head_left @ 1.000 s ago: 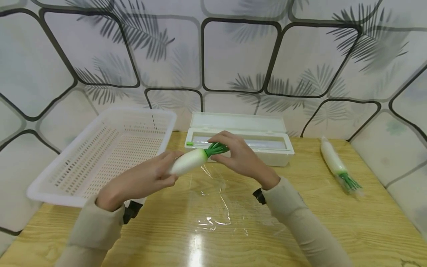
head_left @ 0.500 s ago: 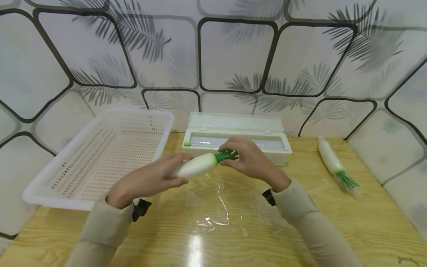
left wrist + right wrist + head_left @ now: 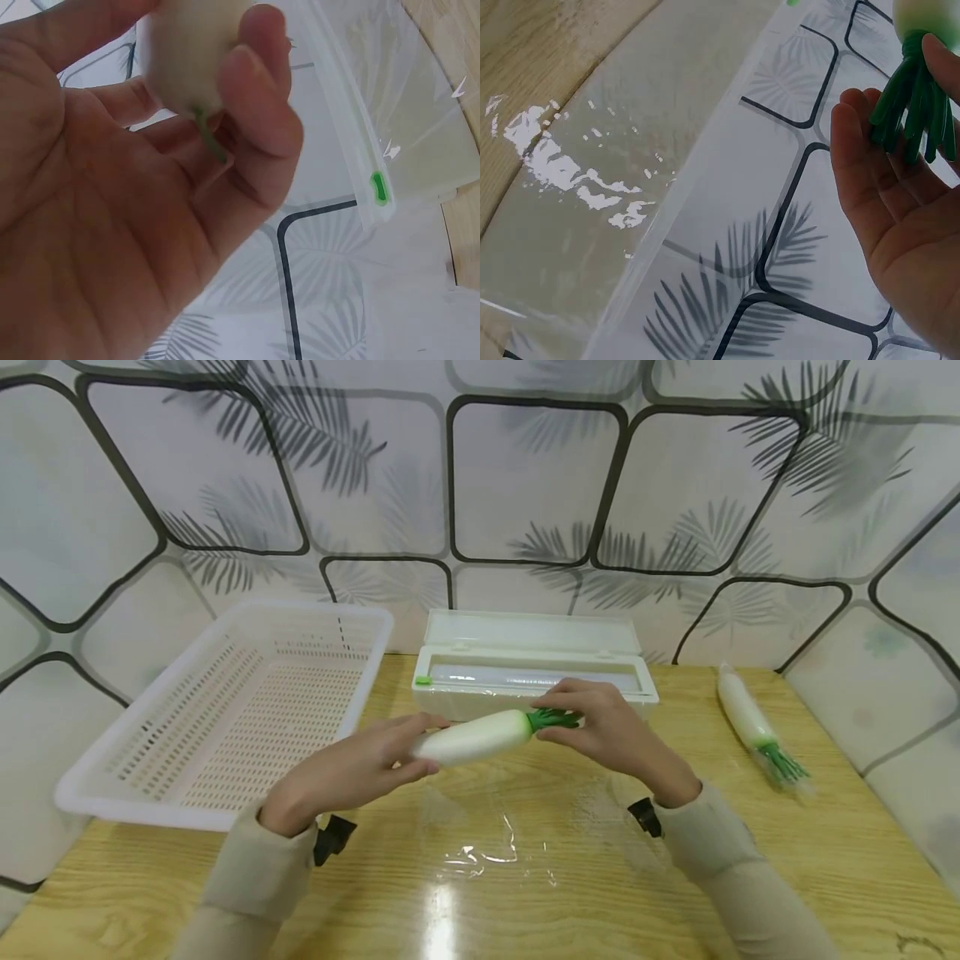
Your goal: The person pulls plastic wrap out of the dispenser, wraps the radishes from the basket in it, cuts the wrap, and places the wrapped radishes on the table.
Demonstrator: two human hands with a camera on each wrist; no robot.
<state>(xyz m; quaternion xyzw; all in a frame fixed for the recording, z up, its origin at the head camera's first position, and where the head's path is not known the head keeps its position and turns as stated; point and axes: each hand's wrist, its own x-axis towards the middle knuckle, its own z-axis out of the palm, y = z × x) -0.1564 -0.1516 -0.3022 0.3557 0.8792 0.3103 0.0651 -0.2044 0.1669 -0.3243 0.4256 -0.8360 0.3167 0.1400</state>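
Between both hands a white radish is held nearly level above the table, its green stems pointing right. My left hand grips the blunt root end, where the left wrist view shows a thin green root tail among the fingers. With thumb and fingers, my right hand holds the stem end; in the right wrist view the stems spread over the fingers. Under the radish, a sheet of clear cling film lies on the table, running out from the open white cling film dispenser.
A white slotted plastic basket stands at the left. Toward the right edge lies another white radish in clear wrap. The dispenser has a green slider at its left end. A patterned wall closes off the wooden table's back.
Both hands have carried the radish to the right, and it now lies closer to level, more in line with the dispenser. The film, basket and wrapped radish have stayed put.
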